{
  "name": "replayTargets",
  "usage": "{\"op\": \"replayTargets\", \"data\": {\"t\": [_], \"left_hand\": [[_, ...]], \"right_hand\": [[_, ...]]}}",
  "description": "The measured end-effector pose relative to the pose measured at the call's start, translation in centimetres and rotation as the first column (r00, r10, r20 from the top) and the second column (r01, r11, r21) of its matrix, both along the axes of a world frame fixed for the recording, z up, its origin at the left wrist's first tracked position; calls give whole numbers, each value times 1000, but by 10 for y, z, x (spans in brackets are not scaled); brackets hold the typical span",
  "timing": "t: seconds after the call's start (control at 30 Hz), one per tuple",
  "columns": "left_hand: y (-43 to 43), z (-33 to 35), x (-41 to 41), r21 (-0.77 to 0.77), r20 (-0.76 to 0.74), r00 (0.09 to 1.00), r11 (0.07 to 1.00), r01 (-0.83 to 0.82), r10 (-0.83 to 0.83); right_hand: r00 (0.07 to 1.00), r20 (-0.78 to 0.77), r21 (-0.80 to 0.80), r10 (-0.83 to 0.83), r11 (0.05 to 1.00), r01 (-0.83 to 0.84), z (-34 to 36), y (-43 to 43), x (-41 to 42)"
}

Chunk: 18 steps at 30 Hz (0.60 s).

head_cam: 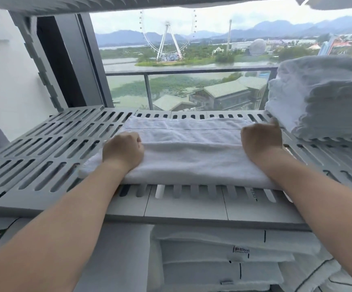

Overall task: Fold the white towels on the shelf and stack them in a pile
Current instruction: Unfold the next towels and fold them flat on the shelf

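One white towel (189,152) lies flat across the grey slatted shelf (44,144), folded into a long band that runs from left to right. Its terry pile is soft and slightly rumpled. A narrow woven stripe crosses it close to the far edge, and a lengthwise fold line runs through the middle where one layer lies over another. The towel's near edge is thick and rounded and sits a little back from the shelf's front lip. The left hand (122,149) rests knuckles-up on the towel's left end, fingers curled and the thumb tucked against a ridge of cloth, gripping that end. A small corner of the towel shows just left of the wrist. The right hand (261,138) sits on the towel's right end, likewise curled with its back toward the camera and clutching the cloth, though its fingertips are hidden under the hand. Both forearms cross the towel's near edge, and the bare middle of the towel stretches between the two hands. Just right of the towel, beside the right hand, stands a stack of folded white towels (322,102) on the same shelf. Below the towel, on a lower level, lie folded white linens (213,253) with small labels. Beyond the towel's far edge a window shows a balcony railing (187,71) and a Ferris wheel (167,36).
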<state>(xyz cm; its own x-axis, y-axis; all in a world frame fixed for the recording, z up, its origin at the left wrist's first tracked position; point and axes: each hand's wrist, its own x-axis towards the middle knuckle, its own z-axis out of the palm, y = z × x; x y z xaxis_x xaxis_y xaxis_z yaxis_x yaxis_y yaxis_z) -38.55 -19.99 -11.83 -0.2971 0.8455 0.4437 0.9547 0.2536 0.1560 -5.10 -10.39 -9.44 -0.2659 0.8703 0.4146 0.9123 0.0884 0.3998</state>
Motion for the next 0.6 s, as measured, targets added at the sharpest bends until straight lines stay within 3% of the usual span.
{"op": "replayTargets", "data": {"t": [0.07, 0.13, 0.23, 0.3, 0.47, 0.53, 0.6], "left_hand": [[3, 9, 5, -78, -61, 997, 996, -50, 45], [10, 17, 18, -98, -101, 994, 994, -42, 32], [16, 15, 52, -99, 104, 976, 974, 203, -193], [17, 8, 66, -118, 178, 947, 950, 289, -266], [25, 6, 63, -36, 66, 972, 973, 226, -223], [29, 11, 63, -20, 34, 974, 974, 226, -226], [30, 12, 63, -41, -28, 968, 968, 249, -250]], "right_hand": [[997, -65, -7, 47, 999, -48, 0, -8, -12], [950, -241, -44, 197, 976, -214, -11, -8, -20], [796, -553, -139, 246, 915, -379, -20, -11, -24], [773, -559, -69, 300, 912, -404, -21, -13, -20], [784, -391, 283, 482, 874, -396, -10, -19, -22], [783, -404, 276, 474, 879, -390, -8, -16, -23], [786, -467, 143, 405, 912, -385, -14, -9, -20]]}}
